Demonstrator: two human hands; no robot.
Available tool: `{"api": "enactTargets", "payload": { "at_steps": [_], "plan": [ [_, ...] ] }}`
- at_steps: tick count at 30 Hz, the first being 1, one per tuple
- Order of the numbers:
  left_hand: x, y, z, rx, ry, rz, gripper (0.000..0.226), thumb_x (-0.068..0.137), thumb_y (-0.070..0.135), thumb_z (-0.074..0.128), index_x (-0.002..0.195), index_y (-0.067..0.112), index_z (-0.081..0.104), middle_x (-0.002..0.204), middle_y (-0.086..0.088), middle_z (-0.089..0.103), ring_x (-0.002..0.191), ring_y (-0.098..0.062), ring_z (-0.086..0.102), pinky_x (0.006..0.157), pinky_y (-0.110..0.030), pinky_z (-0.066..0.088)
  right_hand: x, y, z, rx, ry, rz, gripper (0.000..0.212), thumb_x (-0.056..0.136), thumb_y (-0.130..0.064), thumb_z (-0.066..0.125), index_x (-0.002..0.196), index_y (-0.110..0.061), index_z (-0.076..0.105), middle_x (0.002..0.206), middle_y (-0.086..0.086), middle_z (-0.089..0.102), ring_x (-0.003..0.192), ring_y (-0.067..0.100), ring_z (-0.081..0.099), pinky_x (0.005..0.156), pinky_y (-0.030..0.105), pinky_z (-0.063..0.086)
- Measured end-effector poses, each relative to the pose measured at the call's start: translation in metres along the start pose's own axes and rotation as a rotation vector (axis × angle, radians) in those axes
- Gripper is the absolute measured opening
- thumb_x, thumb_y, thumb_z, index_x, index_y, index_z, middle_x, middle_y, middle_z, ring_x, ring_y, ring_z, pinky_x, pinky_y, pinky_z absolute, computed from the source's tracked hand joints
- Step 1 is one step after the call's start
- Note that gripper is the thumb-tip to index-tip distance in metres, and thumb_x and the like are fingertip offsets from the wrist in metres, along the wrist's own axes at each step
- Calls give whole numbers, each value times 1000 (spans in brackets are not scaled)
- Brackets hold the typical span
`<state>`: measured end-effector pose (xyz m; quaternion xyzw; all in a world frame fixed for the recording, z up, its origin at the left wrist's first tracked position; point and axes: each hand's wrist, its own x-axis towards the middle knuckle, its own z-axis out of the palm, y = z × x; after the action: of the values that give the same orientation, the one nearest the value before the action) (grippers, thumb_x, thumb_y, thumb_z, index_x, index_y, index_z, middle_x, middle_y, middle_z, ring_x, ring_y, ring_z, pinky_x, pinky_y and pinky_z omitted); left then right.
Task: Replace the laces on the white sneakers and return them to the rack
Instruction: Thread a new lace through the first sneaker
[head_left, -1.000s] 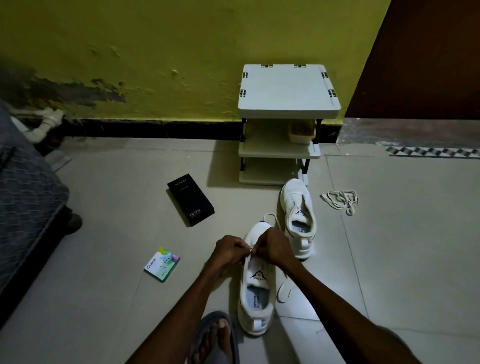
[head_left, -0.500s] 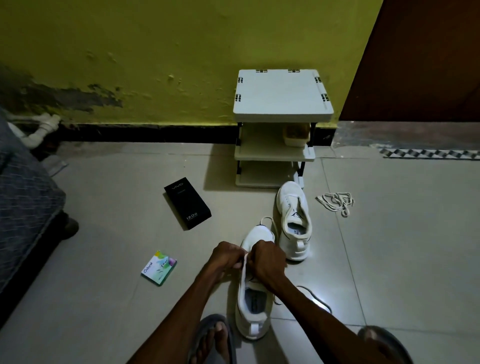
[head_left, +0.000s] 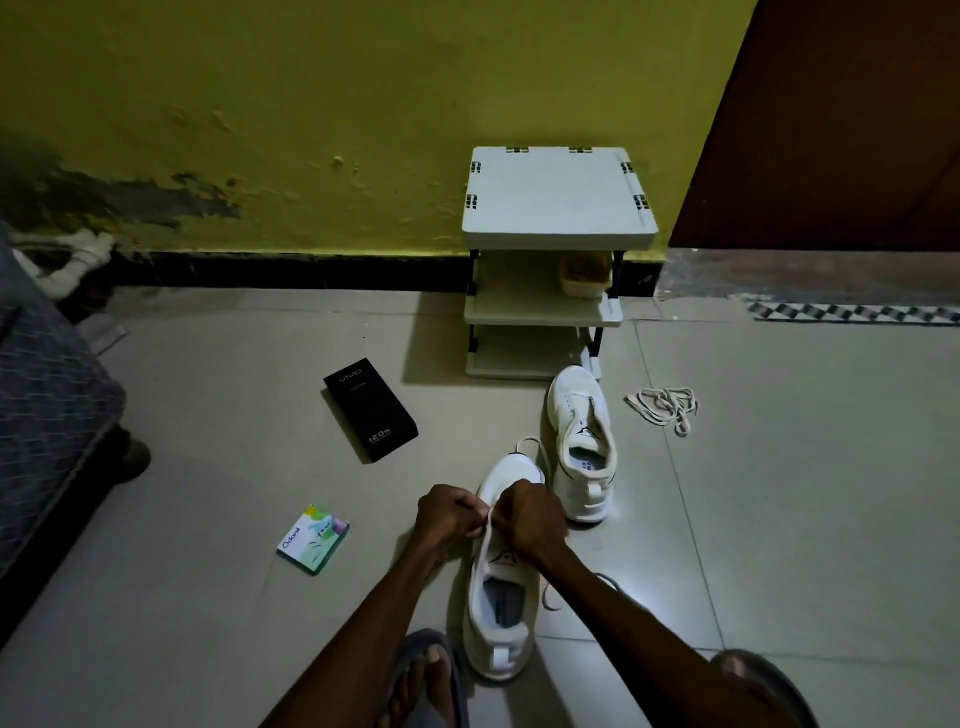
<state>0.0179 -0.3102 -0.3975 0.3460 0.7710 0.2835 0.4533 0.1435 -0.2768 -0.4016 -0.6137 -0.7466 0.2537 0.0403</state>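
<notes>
Your left hand (head_left: 449, 512) and right hand (head_left: 530, 514) each have the grip curled, pinching the white lace (head_left: 487, 526) over the near sneaker (head_left: 498, 613), which lies on the floor in front of the rack (head_left: 558, 192), toe toward it; draw both ends evenly and flatten each crossing before the next eyelet; the sneaker looks white, soft-topped, heel loop nearest you.
</notes>
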Motion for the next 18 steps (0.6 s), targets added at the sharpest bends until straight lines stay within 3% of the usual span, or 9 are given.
{"api": "enactTargets", "payload": {
  "at_steps": [4, 5, 7, 10, 15, 18],
  "plan": [
    [1, 0, -2, -7, -22, 42, 7, 81, 0, 74, 75, 4, 76, 72, -15, 72, 55, -13, 66, 58, -19, 56, -2, -1, -3, -5, 31, -42, 9, 82, -17, 56, 73, -17, 53, 78, 11, 66, 78, 27, 65, 60, 25, 33],
    [0, 0, -3, 7, -20, 59, 6, 80, 3, 75, 75, 5, 76, 73, -15, 73, 58, -16, 67, 62, -23, 58, -5, -4, -1, 16, 61, -35, 4, 81, -16, 57, 78, -16, 56, 80, 9, 68, 79, 26, 65, 59, 26, 34],
    [-1, 0, -3, 36, -11, 76, 4, 79, 7, 77, 74, 8, 77, 73, -11, 74, 64, -18, 69, 70, -26, 60, -11, -7, 5, 137, 138, -4, 12, 81, -14, 56, 92, -16, 52, 81, 4, 66, 77, 24, 63, 59, 31, 39],
    [0, 1, -3, 117, -3, 108, 3, 77, 14, 78, 75, 13, 77, 69, 1, 72, 63, -10, 68, 68, -18, 57, -13, -4, 13, 276, 199, 39, 24, 79, -11, 54, 98, -21, 44, 80, 1, 64, 76, 21, 61, 63, 36, 47],
    [2, 3, -2, 223, -39, 137, 3, 74, 18, 73, 72, 18, 73, 69, -1, 72, 71, -19, 72, 76, -29, 59, -9, -1, 8, 302, 120, 39, 22, 79, -11, 60, 97, -21, 57, 81, 0, 69, 79, 21, 64, 67, 33, 47],
    [1, 4, -1, 199, -35, 136, 12, 80, 13, 72, 69, 19, 70, 63, -2, 68, 59, -19, 68, 71, -30, 59, -5, 4, -8, 284, 34, -21, 5, 86, -17, 63, 84, -21, 62, 79, -2, 67, 79, 20, 63, 62, 28, 39]
  ]
}}
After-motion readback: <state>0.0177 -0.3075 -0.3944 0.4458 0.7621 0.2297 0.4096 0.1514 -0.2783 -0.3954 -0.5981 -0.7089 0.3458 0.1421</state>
